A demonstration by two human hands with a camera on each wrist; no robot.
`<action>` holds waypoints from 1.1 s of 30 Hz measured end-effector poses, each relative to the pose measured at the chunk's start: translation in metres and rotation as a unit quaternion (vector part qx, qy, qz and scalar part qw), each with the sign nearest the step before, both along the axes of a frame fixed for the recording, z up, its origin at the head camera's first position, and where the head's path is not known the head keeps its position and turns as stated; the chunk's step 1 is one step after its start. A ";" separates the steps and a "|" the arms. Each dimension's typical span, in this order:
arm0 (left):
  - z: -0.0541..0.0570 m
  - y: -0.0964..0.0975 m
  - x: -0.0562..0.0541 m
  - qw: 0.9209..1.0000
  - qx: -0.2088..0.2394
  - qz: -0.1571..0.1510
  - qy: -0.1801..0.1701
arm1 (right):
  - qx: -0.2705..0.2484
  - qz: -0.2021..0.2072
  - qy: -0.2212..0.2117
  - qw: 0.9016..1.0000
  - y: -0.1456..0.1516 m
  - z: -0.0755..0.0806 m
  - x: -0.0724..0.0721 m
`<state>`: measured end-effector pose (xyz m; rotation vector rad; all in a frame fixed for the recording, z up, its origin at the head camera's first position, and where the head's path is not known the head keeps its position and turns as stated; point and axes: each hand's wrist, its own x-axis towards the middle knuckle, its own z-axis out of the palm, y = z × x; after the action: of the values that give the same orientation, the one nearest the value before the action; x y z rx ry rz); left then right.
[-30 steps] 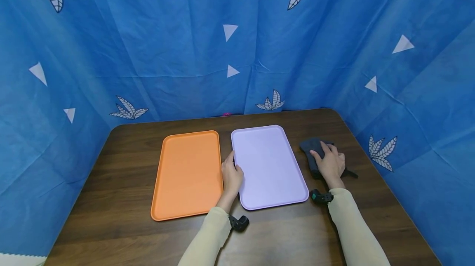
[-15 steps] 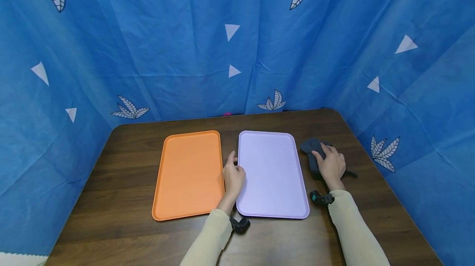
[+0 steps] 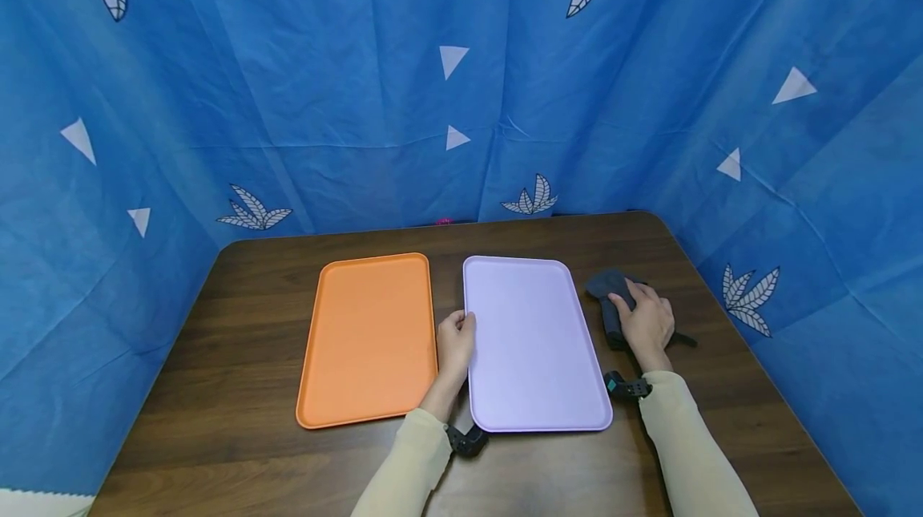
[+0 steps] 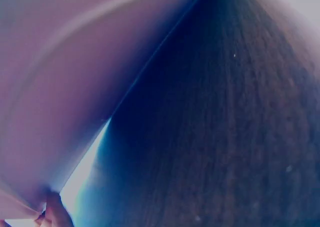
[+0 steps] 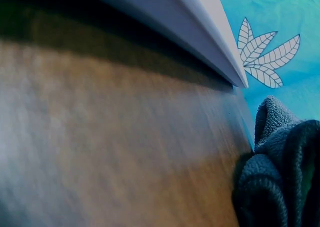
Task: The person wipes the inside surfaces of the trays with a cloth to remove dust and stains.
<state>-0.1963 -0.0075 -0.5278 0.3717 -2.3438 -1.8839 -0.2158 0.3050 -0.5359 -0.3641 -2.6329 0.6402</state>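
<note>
A lavender tray (image 3: 537,345) is raised off the table in the middle of the head view. My left hand (image 3: 454,349) pinches its left rim, the thumb on top and the other fingers mostly hidden. Seen from the left wrist, the tray (image 4: 65,87) slants over the wood, with fingertips at its edge in the bottom corner. A dark grey towel (image 3: 608,286) lies bunched to the right of the tray. My right hand (image 3: 646,321) grips it from above. Folds of the same towel (image 5: 272,157) fill the right side of the right wrist view; that hand is out of sight there.
An orange tray (image 3: 368,337) lies flat on the brown wooden table (image 3: 231,365), close to the left of my left hand. Blue patterned curtains (image 3: 324,84) hang behind the table and along both sides.
The lavender tray has straightened, come nearer and shifted slightly right. My left fingers have gone from extended along its side to curled at its rim. The right hand stays on the towel.
</note>
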 end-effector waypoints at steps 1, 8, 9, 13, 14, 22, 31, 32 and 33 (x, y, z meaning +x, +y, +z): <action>0.000 0.000 0.000 1.000 0.010 -0.003 -0.004 | 0.000 0.000 0.000 1.000 0.000 0.000 0.000; -0.004 0.001 0.002 0.996 0.089 -0.018 -0.020 | -0.006 -0.003 0.007 1.000 0.001 0.001 0.000; -0.004 0.002 0.002 0.995 0.095 -0.017 -0.019 | -0.008 -0.003 0.007 1.000 0.001 0.002 0.001; -0.006 0.003 0.003 0.994 0.112 -0.008 0.001 | -0.022 -0.002 0.009 1.000 0.004 0.005 0.001; -0.005 0.003 0.003 0.993 0.114 -0.005 0.010 | -0.030 -0.001 0.011 0.999 0.004 0.007 0.002; 0.013 -0.006 0.005 0.982 0.169 -0.005 0.081 | -0.065 -0.011 0.086 0.994 0.001 0.048 0.006; 0.057 -0.023 0.014 0.968 0.188 -0.013 0.164 | -0.095 0.017 0.265 0.959 -0.035 0.133 0.021; 0.061 -0.024 0.015 0.966 0.189 -0.012 0.174 | -0.099 0.021 0.277 0.956 -0.042 0.142 0.023; 0.065 -0.026 0.017 0.965 0.189 -0.012 0.182 | -0.101 0.025 0.288 0.952 -0.049 0.151 0.025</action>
<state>-0.1793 -0.0331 -0.4624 0.0187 -1.7663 -2.1887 -0.1911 0.2562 -0.3852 -0.1369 -2.0313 0.8831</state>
